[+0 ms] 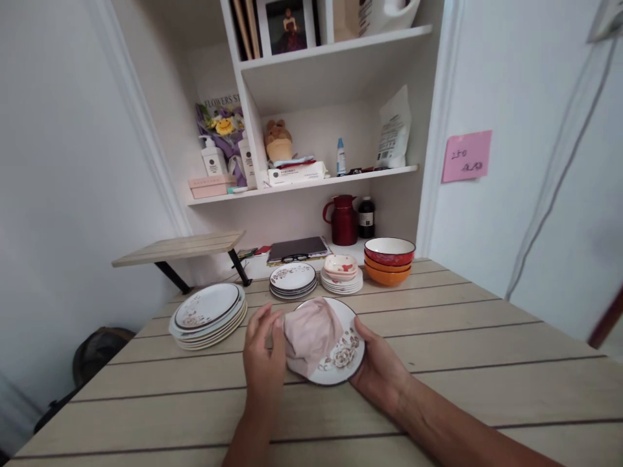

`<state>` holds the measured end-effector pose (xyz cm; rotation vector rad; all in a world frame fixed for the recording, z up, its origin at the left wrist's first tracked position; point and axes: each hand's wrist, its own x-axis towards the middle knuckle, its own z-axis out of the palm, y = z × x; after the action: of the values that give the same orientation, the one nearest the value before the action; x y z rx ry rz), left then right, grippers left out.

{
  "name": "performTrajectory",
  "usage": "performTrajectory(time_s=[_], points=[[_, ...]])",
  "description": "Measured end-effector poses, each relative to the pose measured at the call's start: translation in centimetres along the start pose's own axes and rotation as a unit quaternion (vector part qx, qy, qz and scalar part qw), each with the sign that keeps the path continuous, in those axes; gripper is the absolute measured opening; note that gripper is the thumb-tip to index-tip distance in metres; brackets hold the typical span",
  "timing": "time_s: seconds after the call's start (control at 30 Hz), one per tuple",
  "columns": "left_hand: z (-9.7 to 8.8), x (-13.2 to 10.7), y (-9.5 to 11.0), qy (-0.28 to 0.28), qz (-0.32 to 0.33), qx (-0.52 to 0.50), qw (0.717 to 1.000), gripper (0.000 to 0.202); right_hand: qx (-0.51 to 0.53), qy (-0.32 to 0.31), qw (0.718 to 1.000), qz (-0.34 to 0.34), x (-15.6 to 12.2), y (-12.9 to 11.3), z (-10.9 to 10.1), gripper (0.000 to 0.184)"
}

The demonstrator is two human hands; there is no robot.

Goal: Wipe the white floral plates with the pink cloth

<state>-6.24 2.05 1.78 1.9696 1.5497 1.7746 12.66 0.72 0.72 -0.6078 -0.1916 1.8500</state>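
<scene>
A white plate [346, 324] with a dark rim and brown flowers is tilted just above the table, centre front. My right hand [382, 370] grips it by the right edge, thumb on top and fingers underneath. A crumpled pale pink cloth [311, 334] lies over the left part of the plate. Beside the cloth's left edge is my left hand [265, 350], its fingers bent and apart, with no clear hold on anything. Whether its thumb touches the cloth, I cannot tell.
Behind the plate stand a stack of small flowered plates [293, 277], small dishes [341, 275] and red and orange bowls [389, 263]. Larger plates [209, 314] are stacked at left, near a raised wooden shelf [182, 246]. A red jug [343, 220] stands at the back.
</scene>
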Motion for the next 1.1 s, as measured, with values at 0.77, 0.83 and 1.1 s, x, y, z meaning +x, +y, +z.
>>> performTrajectory(time_s=[0.77,0.83,1.1], points=[[3.0,-2.9,2.0,-0.248,0.132,0.095,0.955,0.047,-0.057,-0.047,0.997,-0.011,-0.7,0.2,0.3,0.038],[2.9,-2.9,2.2,-0.288,0.165,0.07,0.941,0.056,-0.045,-0.045,0.998,-0.007,-0.7,0.1,0.3,0.039],[2.0,-2.7,2.9,-0.263,0.15,0.061,0.951,0.077,-0.038,-0.075,0.996,0.017,-0.3,0.0,-0.2,0.048]])
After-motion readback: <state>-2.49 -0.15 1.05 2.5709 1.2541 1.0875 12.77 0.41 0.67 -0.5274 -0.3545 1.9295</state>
